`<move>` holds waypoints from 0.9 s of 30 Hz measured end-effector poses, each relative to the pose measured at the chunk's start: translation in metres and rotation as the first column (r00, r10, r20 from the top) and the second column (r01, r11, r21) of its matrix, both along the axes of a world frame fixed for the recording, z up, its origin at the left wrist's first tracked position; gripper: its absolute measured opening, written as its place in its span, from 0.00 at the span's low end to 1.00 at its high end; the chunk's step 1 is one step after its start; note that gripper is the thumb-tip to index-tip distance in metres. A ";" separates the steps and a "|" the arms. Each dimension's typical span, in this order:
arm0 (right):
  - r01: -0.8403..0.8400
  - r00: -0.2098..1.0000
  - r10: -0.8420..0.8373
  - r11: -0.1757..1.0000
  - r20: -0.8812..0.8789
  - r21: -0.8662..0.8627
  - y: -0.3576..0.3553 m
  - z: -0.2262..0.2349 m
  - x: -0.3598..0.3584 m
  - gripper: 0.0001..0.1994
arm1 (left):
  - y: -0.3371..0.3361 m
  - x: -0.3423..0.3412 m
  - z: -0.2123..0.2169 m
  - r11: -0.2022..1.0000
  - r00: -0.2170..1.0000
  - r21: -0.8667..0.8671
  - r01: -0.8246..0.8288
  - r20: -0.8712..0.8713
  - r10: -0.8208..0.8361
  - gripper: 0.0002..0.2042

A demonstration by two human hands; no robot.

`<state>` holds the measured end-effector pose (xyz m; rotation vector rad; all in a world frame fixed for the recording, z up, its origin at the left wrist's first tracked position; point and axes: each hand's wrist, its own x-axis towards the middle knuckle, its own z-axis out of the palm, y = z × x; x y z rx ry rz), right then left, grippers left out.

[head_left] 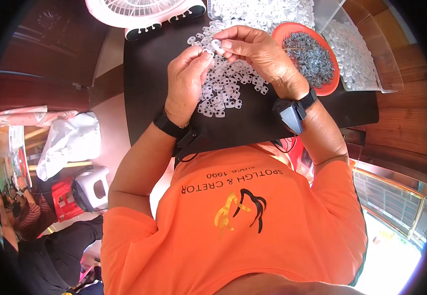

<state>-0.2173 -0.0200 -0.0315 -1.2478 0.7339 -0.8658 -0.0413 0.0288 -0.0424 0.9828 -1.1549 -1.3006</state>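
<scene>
Above the pile of clips (223,88), both hands, left (186,83) and right (260,56), pinch one white clip (218,46) between them

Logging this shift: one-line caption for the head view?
Both hands, left hand and right hand, pinch a small white plastic piece above a pile of pieces.

head cam | worn on head, looks steeply down | close over black table (253,123) (fisheye, edges bend)

pile of plastic pieces (223,86) on table (149,73) | bowl (329,88) right of pile | fan (139,12) behind
</scene>
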 end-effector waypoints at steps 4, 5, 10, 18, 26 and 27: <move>0.011 0.997 -0.017 0.996 -0.078 -0.085 0.003 0.005 0.001 0.12 | 0.000 0.001 -0.001 1.000 1.000 0.001 0.004 0.019 -0.004 0.08; 0.019 0.994 -0.031 0.994 -0.104 -0.110 0.004 0.006 0.001 0.12 | 0.000 0.001 0.000 1.000 1.000 0.011 0.005 0.030 -0.006 0.08; 0.034 0.990 -0.057 0.984 -0.130 -0.176 0.008 0.010 0.002 0.11 | -0.001 0.001 -0.001 1.000 0.999 0.011 0.020 0.048 -0.021 0.09; 0.045 0.982 -0.087 0.969 -0.168 -0.242 0.010 0.013 -0.001 0.10 | 0.000 -0.001 -0.001 1.000 0.995 0.010 0.004 0.102 -0.005 0.08; 0.106 0.976 -0.149 0.963 -0.161 -0.249 0.009 0.010 -0.001 0.09 | 0.000 0.000 0.000 1.000 0.993 0.003 0.014 0.118 -0.015 0.09; 0.106 0.976 -0.149 0.963 -0.161 -0.249 0.009 0.009 0.001 0.09 | 0.000 0.000 0.000 1.000 0.992 0.004 0.015 0.125 -0.016 0.09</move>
